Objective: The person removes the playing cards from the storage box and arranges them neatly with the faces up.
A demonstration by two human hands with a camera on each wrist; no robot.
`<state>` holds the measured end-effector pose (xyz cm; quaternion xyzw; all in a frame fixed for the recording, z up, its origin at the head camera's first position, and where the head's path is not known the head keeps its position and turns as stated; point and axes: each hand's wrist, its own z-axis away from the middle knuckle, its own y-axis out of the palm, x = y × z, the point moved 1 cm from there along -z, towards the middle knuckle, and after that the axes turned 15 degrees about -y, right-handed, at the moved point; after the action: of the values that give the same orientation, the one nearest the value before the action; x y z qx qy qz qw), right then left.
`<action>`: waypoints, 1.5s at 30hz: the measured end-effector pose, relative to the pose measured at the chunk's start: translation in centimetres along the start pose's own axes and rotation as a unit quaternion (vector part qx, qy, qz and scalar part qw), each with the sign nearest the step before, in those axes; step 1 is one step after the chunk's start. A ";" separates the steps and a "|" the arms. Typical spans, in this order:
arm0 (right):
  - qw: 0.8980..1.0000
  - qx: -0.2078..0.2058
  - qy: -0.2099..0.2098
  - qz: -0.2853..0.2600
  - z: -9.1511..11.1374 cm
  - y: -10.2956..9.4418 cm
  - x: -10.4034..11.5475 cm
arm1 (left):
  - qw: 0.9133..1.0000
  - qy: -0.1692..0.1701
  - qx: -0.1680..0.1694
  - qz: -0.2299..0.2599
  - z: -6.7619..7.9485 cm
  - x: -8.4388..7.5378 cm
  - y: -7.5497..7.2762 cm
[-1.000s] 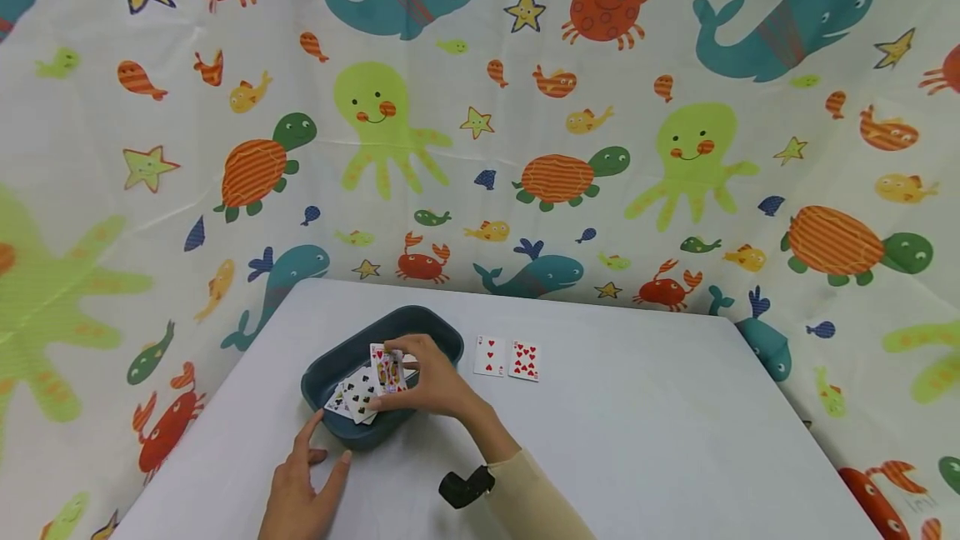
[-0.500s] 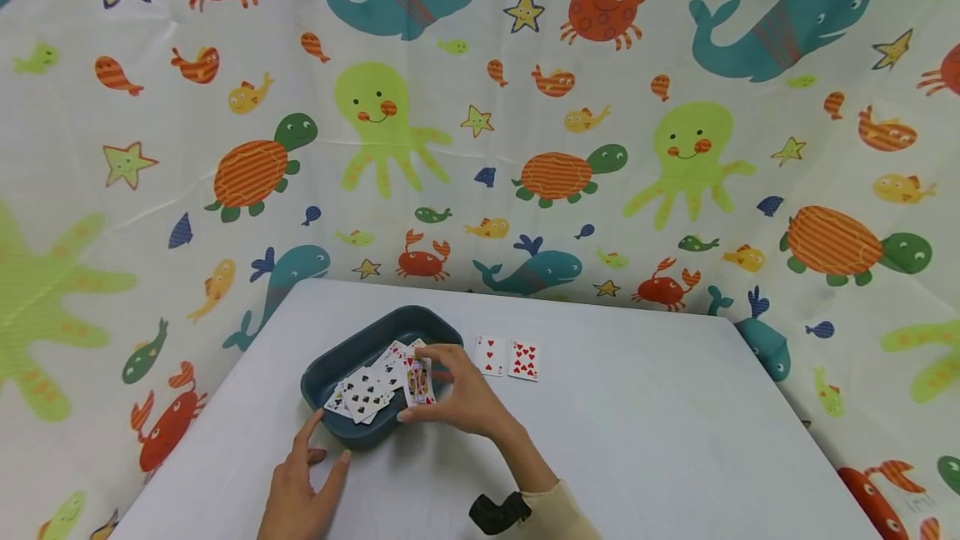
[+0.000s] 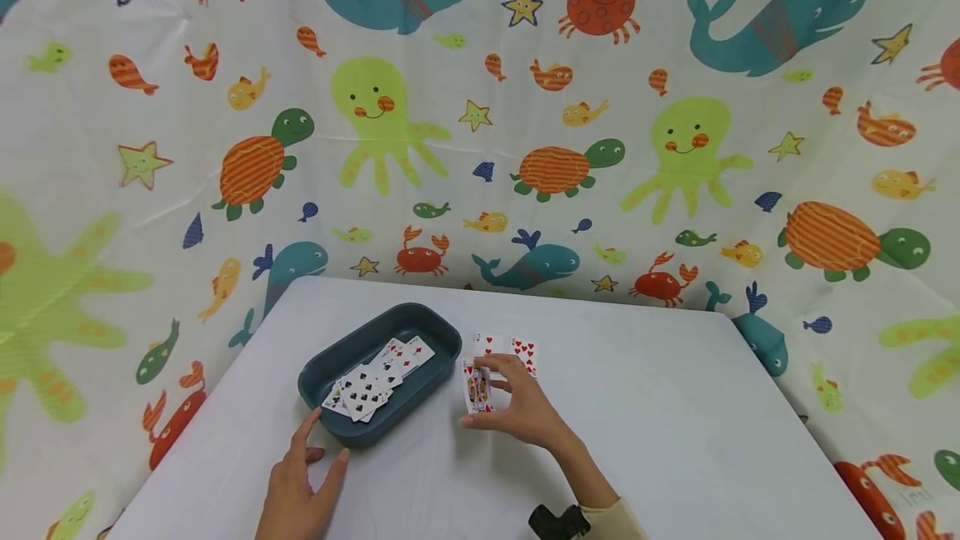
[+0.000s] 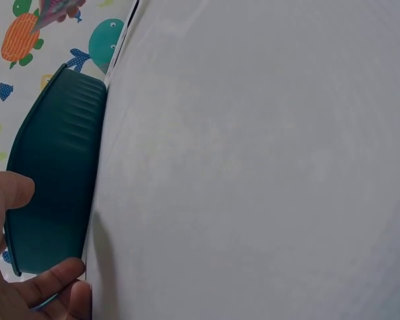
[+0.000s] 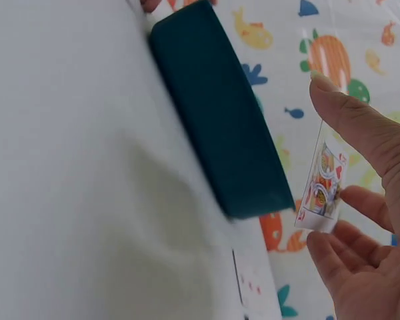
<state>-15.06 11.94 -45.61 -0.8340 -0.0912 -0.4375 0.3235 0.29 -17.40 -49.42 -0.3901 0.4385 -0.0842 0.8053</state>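
One face card of hearts (image 3: pixel 476 390) had cleared the tray (image 5: pixel 217 113); half a second earlier it was over the near right wall, and now it was between the tray and two heart number cards, the left one (image 3: pixel 487 344) and the right one (image 3: pixel 524 352); by judgement, its removal from the tray was complete, with the card held and not set down. Your right hand (image 3: pixel 521 407) pinched it by opposite short ends, thumb nearest you; your left hand (image 3: pixel 300 473) had not moved, its fingers relaxed and set apart from the thumb at the tray's near corner, the index fingertip at the rim. The tray was smooth, dark teal, apparently plastic, oblong with rounded corners; the loose cards (image 3: pixel 367 386) inside overlapped, thin, flat and faintly glossy; the table surface (image 3: pixel 637 423) was white and matte.
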 end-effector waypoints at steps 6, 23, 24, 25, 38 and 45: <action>1.000 -0.008 0.020 0.021 1.3 -1.7 -1.0 | 1.000 0.001 0.001 -0.001 -0.2 0.1 0.0; 0.993 -0.017 0.071 0.093 3.2 -4.3 -2.9 | 1.000 0.005 0.003 -0.002 -0.2 0.1 -0.1; 0.992 -0.018 0.074 0.097 3.2 -4.5 -3.0 | 1.000 0.005 0.003 -0.002 -0.2 0.1 -0.1; 0.992 -0.018 0.078 0.101 3.2 -4.7 -3.1 | 1.000 0.006 0.002 -0.003 -0.2 0.1 -0.1; 0.982 -0.011 0.081 0.170 2.7 -7.4 -4.5 | 1.000 0.001 0.003 -0.002 -0.3 0.0 -0.2; 0.972 0.009 0.097 0.213 2.3 -8.3 -5.4 | 1.000 -0.006 0.004 -0.003 -0.2 -0.1 -0.1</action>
<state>-20.42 20.51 -46.96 -0.7852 0.1161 -0.4364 0.4236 0.11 -17.58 -49.37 -0.3883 0.4322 -0.0860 0.8093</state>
